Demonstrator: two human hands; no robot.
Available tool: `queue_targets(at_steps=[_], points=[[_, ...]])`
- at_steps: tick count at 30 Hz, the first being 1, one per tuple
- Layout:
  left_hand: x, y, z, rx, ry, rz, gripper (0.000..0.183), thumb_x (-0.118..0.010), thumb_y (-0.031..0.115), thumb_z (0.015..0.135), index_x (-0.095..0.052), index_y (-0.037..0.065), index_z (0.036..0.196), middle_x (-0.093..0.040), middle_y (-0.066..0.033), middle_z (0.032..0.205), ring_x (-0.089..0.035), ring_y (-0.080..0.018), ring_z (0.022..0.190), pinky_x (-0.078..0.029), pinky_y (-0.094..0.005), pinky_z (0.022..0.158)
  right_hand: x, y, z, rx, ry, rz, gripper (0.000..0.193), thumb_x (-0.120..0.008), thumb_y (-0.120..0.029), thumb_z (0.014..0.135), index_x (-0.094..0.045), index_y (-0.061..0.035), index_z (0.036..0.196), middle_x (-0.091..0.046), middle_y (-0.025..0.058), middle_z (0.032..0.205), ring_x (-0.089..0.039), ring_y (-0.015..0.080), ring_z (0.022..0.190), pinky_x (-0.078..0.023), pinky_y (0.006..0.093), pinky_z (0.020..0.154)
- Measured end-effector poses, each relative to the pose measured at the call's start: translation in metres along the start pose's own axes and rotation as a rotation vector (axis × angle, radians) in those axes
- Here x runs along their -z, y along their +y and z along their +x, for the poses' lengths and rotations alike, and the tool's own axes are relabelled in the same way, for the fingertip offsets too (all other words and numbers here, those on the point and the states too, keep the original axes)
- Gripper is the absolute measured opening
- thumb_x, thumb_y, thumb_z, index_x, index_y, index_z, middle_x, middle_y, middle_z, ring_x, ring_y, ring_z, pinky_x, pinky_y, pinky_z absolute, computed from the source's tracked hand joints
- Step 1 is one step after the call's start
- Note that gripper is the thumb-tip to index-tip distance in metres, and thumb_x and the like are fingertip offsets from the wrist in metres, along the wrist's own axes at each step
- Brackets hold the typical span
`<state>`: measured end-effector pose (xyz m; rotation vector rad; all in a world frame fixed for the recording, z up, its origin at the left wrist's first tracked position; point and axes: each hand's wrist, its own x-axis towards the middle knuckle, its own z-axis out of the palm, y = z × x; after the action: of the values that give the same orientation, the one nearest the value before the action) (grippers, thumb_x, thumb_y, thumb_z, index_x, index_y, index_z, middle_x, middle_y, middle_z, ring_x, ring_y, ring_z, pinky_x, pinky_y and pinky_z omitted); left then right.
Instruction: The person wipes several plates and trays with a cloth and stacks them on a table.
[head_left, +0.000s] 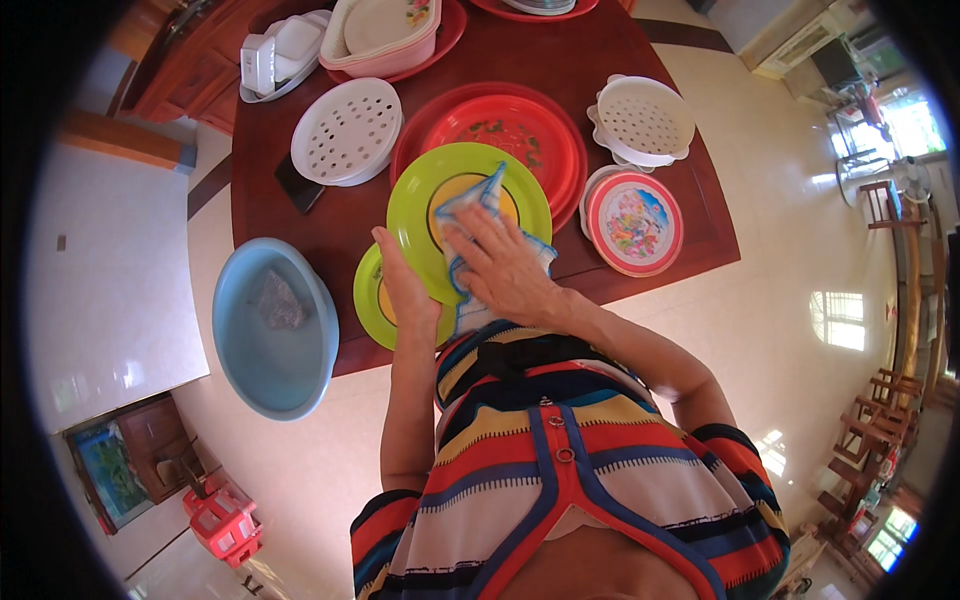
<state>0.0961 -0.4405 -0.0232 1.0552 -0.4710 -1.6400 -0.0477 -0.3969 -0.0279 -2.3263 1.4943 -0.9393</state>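
Lime-green plate [440,185] with a yellow centre, being held tilted above the near edge of the dark red-brown table [330,225]. Being gripped at its lower left rim by the left hand [405,290], thumb lying up along the rim and fingers tucked behind, out of sight. Being pressed on its face by the right hand [505,265], fingers spread and flat, pinning a white cloth with a blue edge [470,205] against the plate. Cloth reaching up over the yellow centre and trailing down under the palm toward the striped top.

Lying just below, partly hidden by the left hand, a second green plate [372,295] at the table's edge. Sitting just left of it and overhanging the edge, a pale blue basin [240,330] holding something grey. Stacked behind the held plate, red plates [520,130]; resting at the right, a pink-rimmed patterned plate [634,222]. Standing farther back, two white perforated strainers [347,130] and [645,120].
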Motion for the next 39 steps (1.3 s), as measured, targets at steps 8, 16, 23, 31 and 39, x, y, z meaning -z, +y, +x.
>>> queue_targets(at_steps=[8, 16, 23, 31, 39], points=[[-0.005, -0.008, -0.001, 0.115, -0.022, 0.039, 0.069, -0.031, 0.062, 0.091, -0.046, 0.005, 0.127, -0.054, -0.0086, 0.122, -0.053, -0.0206, 0.111, -0.043, -0.0354, 0.093, 0.004, 0.014, 0.044, 0.229, -0.066, -0.027, 0.054, -0.055, -0.023, 0.083, -0.041, -0.0062, 0.132, -0.035, 0.0152, 0.14, -0.029, 0.0341, 0.132, -0.023, 0.0494, 0.106], [0.0, 0.001, -0.01, 0.037, 0.035, 0.047, 0.057, -0.035, 0.052, 0.095, -0.05, 0.003, 0.121, -0.06, -0.0096, 0.112, -0.061, -0.0209, 0.097, -0.049, -0.034, 0.086, 0.006, 0.049, 0.03, -0.083, 0.064, -0.15, 0.052, -0.052, -0.025, 0.087, -0.039, -0.0086, 0.134, -0.032, 0.0168, 0.142, -0.028, 0.0376, 0.132, -0.024, 0.0527, 0.105], [0.002, 0.0, -0.004, 0.022, -0.009, -0.023, 0.057, -0.035, 0.051, 0.095, -0.051, 0.002, 0.12, -0.059, -0.0094, 0.114, -0.058, -0.0187, 0.101, -0.045, -0.031, 0.089, 0.002, 0.004, -0.003, 0.019, -0.072, -0.022, 0.055, -0.054, -0.021, 0.082, -0.039, -0.0013, 0.131, -0.034, 0.0182, 0.139, -0.031, 0.0387, 0.129, -0.026, 0.0484, 0.104], [-0.005, -0.003, -0.005, 0.07, 0.033, 0.08, 0.068, -0.034, 0.059, 0.092, -0.045, 0.001, 0.126, -0.051, -0.0093, 0.125, -0.052, -0.019, 0.11, -0.041, -0.0312, 0.094, -0.001, 0.004, 0.04, 0.279, -0.088, -0.012, 0.052, -0.055, -0.024, 0.081, -0.044, -0.0053, 0.128, -0.039, 0.0154, 0.136, -0.032, 0.0343, 0.13, -0.028, 0.0491, 0.102], [0.005, 0.004, -0.006, 0.004, 0.006, 0.049, 0.054, -0.036, 0.048, 0.096, -0.05, 0.003, 0.122, -0.059, -0.0081, 0.114, -0.059, -0.019, 0.1, -0.047, -0.0326, 0.087, 0.004, 0.063, 0.04, -0.016, 0.119, -0.155, 0.05, -0.053, -0.028, 0.085, -0.042, -0.0065, 0.129, -0.038, 0.019, 0.136, -0.037, 0.0373, 0.125, -0.029, 0.0519, 0.101]])
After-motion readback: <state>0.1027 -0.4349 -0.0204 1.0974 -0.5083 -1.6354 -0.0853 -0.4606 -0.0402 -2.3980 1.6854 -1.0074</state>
